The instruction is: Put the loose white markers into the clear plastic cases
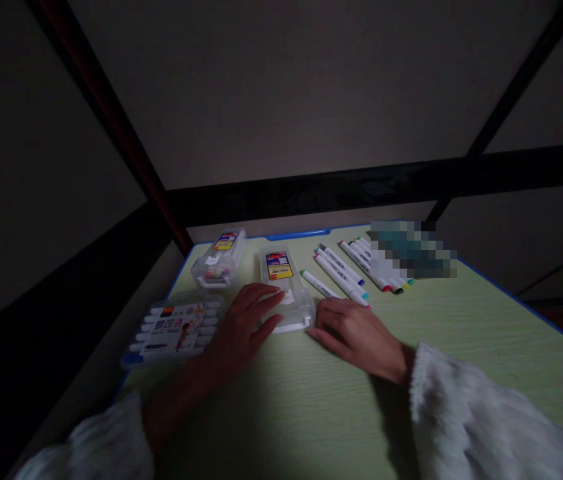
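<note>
A clear plastic marker case (288, 297) with a yellow, red and blue label lies on the table in front of me, its white-latched end towards me. My left hand (246, 323) is at its left side, fingers stretched over the near part of the case and thumb apart. By the right near corner, close to the latch, rests my right hand (356, 333) with its fingers curled; their tips are hidden, so what they hold, if anything, does not show. Just beyond that hand, several white markers (338, 275) with coloured ends lie loose.
Left of my left hand lies a flat case of white markers (176, 327). Behind it is a second clear case (221, 257) with colourful contents. More markers (364, 263) lie farther right, beside a pixelated dark green thing (411, 250). The light-green tabletop (461, 320) has a blue edge.
</note>
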{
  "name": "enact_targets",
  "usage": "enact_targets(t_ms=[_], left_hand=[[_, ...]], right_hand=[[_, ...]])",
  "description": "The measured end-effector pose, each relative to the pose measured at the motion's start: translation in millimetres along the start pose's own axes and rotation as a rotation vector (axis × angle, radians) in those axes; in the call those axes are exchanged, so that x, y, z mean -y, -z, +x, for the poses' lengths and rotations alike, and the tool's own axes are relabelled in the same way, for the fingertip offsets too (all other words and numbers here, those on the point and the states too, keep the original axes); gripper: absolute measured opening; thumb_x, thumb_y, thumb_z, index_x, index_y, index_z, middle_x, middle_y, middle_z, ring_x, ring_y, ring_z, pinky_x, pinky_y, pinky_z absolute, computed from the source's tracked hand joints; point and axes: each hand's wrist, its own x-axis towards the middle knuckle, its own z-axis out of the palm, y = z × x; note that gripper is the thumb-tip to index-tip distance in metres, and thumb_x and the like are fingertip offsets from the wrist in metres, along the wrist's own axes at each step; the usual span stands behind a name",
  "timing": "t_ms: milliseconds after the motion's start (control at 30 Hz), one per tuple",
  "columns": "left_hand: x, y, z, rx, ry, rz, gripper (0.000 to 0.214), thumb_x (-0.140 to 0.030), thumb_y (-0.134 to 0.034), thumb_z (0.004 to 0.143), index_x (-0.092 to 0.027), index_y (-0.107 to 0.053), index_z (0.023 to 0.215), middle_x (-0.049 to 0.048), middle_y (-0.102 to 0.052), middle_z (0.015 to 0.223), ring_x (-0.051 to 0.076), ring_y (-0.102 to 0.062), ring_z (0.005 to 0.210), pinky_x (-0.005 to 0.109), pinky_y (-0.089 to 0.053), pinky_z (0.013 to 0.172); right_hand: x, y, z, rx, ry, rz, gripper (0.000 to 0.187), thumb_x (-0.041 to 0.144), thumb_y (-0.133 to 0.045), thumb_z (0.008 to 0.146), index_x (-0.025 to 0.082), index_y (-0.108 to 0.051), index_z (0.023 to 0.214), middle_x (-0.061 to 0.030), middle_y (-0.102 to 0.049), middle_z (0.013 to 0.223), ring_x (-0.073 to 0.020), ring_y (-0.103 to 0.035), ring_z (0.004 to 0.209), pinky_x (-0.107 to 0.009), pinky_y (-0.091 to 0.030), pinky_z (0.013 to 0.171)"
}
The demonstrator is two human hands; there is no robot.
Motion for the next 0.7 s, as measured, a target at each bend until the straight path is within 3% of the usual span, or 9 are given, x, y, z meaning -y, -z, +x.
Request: enact_targets(t_ms=[100, 233, 500, 700], left_hand=[[-6, -1.2, -1, 0.017, -0.014, -0.036, 0.027, -0.021, -0.051, 0.087, -0.019, -0.056, 0.113, 0.0090, -0.058, 0.110, 0.020, -0.051, 0.106, 0.040, -0.045, 0.091], [-11, -2.1, -1, 0.022, -0.034, -0.067, 0.028, -0.021, -0.052, 0.086, -0.020, -0.056, 0.114, 0.0087, -0.059, 0.110, 0.020, -0.052, 0.105, 0.039, -0.046, 0.090], [-15, -1.8, 0, -0.035, -0.094, -0.081, 0.027, -0.018, -0.055, 0.083, -0.019, -0.057, 0.110, 0.0086, -0.060, 0.103, 0.019, -0.054, 0.099, 0.036, -0.048, 0.084], [-22, 3.1, 3, -0.011, -0.045, -0.190, 0.011, -0.018, -0.056, 0.081, -0.017, -0.060, 0.092, 0.0060, -0.059, 0.091, 0.017, -0.056, 0.087, 0.032, -0.048, 0.076]], right_hand=[[0, 1, -1, -0.117, -0.036, 0.002, 0.037, 0.041, -0.038, 0.089, 0.017, -0.051, 0.066, -0.0040, -0.053, 0.065, -0.0158, -0.050, 0.062, -0.029, -0.038, 0.059], [1, 1, -2, -0.208, -0.062, 0.023, 0.036, 0.046, -0.038, 0.087, 0.018, -0.048, 0.068, -0.0034, -0.053, 0.063, -0.0157, -0.051, 0.058, -0.029, -0.038, 0.056], [0, 0, -4, -0.252, -0.094, 0.052, 0.043, 0.058, -0.037, 0.083, 0.016, -0.048, 0.086, -0.0062, -0.059, 0.069, -0.0185, -0.056, 0.059, -0.031, -0.042, 0.054], [3, 4, -3, -0.178, 0.088, 0.137, 0.043, 0.049, -0.037, 0.087, 0.012, -0.050, 0.105, -0.0121, -0.065, 0.089, -0.0212, -0.061, 0.077, -0.035, -0.047, 0.066]])
